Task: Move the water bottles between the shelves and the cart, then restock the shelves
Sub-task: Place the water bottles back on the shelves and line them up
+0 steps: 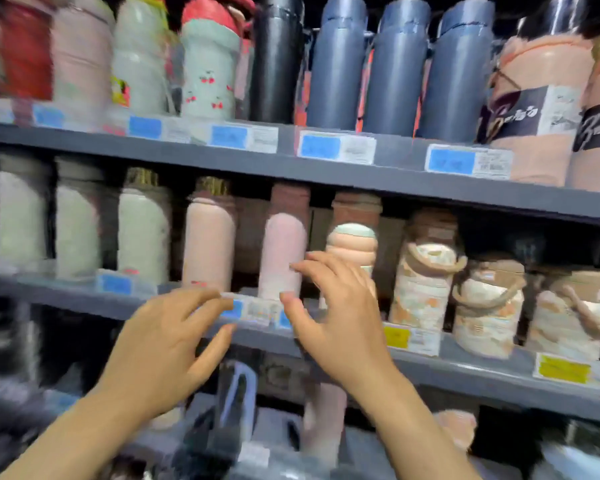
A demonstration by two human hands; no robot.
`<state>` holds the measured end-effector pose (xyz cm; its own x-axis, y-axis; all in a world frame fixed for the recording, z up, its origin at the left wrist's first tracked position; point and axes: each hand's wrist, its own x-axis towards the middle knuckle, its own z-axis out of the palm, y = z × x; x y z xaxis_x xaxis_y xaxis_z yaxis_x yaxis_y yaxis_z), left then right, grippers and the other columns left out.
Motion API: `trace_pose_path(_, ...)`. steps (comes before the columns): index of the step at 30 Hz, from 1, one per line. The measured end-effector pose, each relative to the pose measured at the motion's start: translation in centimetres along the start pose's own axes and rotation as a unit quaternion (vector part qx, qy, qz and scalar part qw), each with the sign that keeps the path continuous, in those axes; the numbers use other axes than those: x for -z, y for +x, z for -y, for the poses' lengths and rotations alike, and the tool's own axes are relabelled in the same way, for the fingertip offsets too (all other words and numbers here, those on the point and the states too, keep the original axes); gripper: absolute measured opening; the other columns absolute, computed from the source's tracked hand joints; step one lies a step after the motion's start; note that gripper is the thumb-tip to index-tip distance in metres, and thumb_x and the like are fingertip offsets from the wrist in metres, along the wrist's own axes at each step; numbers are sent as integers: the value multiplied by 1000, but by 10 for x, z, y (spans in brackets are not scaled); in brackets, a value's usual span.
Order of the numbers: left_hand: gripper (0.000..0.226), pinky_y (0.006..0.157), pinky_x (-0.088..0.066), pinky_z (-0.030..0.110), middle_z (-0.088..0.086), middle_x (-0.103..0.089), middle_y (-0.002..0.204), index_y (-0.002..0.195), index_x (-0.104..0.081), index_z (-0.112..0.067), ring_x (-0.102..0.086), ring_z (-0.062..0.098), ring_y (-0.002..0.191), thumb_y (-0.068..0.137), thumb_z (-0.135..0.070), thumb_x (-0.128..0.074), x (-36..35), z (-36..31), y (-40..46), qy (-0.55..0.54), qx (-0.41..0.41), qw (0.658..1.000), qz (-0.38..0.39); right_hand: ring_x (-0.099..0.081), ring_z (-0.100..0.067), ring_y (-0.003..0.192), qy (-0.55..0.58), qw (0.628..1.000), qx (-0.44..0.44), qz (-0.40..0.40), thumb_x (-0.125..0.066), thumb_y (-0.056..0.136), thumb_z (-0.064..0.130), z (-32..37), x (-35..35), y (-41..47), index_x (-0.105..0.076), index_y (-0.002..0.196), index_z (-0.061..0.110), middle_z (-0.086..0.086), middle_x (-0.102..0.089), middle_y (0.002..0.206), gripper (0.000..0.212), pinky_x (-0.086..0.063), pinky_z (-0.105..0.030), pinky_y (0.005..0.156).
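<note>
Both my hands reach to the pale pink bottle on the middle shelf.

My left hand [167, 341] is spread, the fingers loosely bent, holding nothing, its fingertips at the price label [246, 311] on the shelf edge [465, 367]. The pale pink bottle [282, 258] stands upright just above and between my hands, its long axis vertical. My right hand [336, 317] is also spread and empty, and it is nearer: its fingertips seem to touch the bottle's right side, so I judge this hand will take it.
</note>
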<state>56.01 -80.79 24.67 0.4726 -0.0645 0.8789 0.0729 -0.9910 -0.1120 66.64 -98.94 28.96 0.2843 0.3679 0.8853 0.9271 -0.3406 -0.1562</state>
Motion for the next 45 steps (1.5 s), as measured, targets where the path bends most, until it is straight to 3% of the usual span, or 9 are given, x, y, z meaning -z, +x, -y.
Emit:
trace_pose_path(5,37,56,-50,29,-2,-70,89,96,-74,-14,-68,21,71,89,-38,-46,41,70,-55,35,62,996,47,-58,-7,104,159,984,10,77,-52,85,38,72,-74,-3,-69,103,18,5,-64,111,32,-44,-19,90)
trace_pose_path(9,36,55,-50,22,-10,-69,91,103,-72,-19,-67,10,73,90,-40,-46,71,117,-93,48,128,988,67,-54,2,101,200,969,15,147,-58,86,38,114,-131,4,-68,105,23,12,-63,108,26,-35,-4,87)
trace_pose_path(15,32,58,-44,16,-14,-67,90,99,-71,-22,-62,4,76,92,-40,-45,92,169,-124,83,200,974,70,-49,-14,117,155,966,45,200,-63,89,34,138,-211,29,-63,117,21,4,-59,122,30,-39,-34,101)
trace_pose_path(18,30,59,-52,22,-15,-66,90,98,-70,-24,-63,5,78,92,-40,-45,85,191,-125,96,211,970,77,-51,-29,118,81,978,62,183,-69,84,29,138,-253,39,-64,115,16,-7,-58,126,34,-37,-42,100)
trace_pose_path(22,31,63,-53,24,-14,-66,92,99,-69,-24,-62,6,82,92,-41,-45,59,220,-119,102,226,965,79,-55,-41,113,27,988,99,113,-80,70,16,128,-299,42,-66,109,8,-22,-57,126,42,-40,-45,97)
trace_pose_path(27,36,74,-53,26,-9,-67,103,107,-69,-19,-61,7,92,92,-42,-45,19,249,-110,82,256,961,60,-52,-38,113,-18,987,143,66,-74,75,19,114,-325,40,-65,115,6,-23,-57,126,43,-35,-46,97)
trace_pose_path(36,47,98,-28,15,6,-56,130,130,-57,-11,-46,16,121,96,-40,-43,-25,340,-86,11,287,958,-31,-55,-37,110,-122,978,167,-2,-58,89,29,111,-341,36,-66,117,8,-20,-61,122,36,-38,-46,97)
trace_pose_path(44,60,115,-29,50,13,-40,152,149,-36,-9,-36,28,140,98,-42,-40,-52,414,-82,-35,233,972,-15,-61,-33,106,-141,980,131,-53,-63,88,35,120,-343,34,-69,117,9,-14,-66,119,40,-45,-44,92)
trace_pose_path(45,62,114,-29,51,13,-39,152,150,-34,-8,-36,29,140,98,-42,-39,-59,428,-79,-87,214,973,-7,-61,-33,106,-172,977,109,-62,-64,88,35,130,-350,35,-69,117,8,-13,-66,119,40,-46,-45,92)
